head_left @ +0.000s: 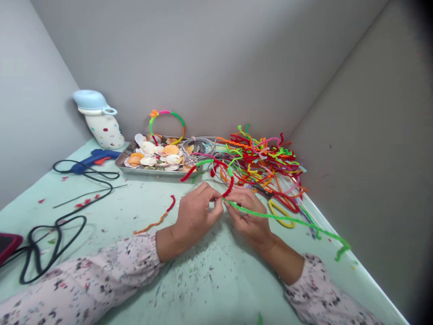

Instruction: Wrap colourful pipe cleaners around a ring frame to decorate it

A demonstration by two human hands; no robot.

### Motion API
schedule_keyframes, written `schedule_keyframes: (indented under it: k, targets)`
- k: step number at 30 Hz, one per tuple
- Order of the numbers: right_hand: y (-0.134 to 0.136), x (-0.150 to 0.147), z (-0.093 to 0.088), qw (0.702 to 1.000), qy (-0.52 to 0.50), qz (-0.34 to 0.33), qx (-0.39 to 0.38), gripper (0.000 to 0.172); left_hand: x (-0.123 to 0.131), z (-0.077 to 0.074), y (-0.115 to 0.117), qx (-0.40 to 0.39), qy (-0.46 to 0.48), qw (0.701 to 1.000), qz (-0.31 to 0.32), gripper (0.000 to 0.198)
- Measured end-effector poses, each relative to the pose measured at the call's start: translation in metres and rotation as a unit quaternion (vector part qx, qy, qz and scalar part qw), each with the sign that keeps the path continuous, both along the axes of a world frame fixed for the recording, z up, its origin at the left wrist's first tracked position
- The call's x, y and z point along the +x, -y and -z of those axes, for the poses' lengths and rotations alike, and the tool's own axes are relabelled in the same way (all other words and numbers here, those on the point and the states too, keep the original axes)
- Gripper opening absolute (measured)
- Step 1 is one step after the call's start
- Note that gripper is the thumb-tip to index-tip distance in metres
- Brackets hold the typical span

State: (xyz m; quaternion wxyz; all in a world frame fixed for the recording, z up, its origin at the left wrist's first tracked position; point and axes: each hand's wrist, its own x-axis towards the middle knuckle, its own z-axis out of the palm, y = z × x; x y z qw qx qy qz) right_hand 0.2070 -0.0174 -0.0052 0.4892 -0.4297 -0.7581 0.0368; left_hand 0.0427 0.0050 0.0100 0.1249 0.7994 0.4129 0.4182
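Observation:
My left hand (199, 208) and my right hand (248, 215) meet over the middle of the table, each pinched closed. Between their fingertips is a pipe cleaner, with a red part (229, 186) rising above the fingers. A long green pipe cleaner (291, 219) runs from the pinch across my right hand and out to the right. Both hands grip where red and green come together; the exact join is hidden by the fingers. Left of my left hand lies a short red and orange pipe cleaner (165, 214).
A metal tray (152, 172) of seashells (171, 150) stands at the back, with a multicoloured pipe-cleaner ring (185, 122) upright on it. Right of it is a heap of pipe cleaners (264, 155). A blue glue gun (89, 161), black cable (59, 225) and white bottle (104, 131) are at left.

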Motion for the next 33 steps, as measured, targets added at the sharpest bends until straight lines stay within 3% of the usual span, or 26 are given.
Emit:
schedule_keyframes:
  k: [6, 14, 23, 28, 33]
  targets:
    - [-0.002, 0.004, 0.0, 1.0, 0.007, 0.004, 0.028, 0.018, -0.001, 0.001, 0.0, 0.061, -0.057, 0.996, 0.025, 0.012]
    - [-0.005, 0.005, 0.004, 0.997, -0.029, -0.045, -0.048, 0.012, -0.003, 0.003, -0.004, 0.117, -0.131, 0.983, 0.046, 0.015]
    - [0.001, 0.001, 0.001, 0.984, -0.079, 0.014, -0.162, 0.016, -0.006, -0.001, -0.006, 0.122, -0.148, 0.978, 0.082, 0.02]
    - [-0.001, 0.0, 0.005, 0.96, -0.16, 0.007, -0.228, 0.016, -0.006, 0.003, -0.009, 0.11, -0.152, 0.978, 0.088, 0.02]
    - [-0.002, 0.0, 0.003, 0.955, -0.164, 0.006, -0.247, 0.017, -0.006, 0.005, -0.011, 0.087, -0.145, 0.981, 0.097, 0.02]
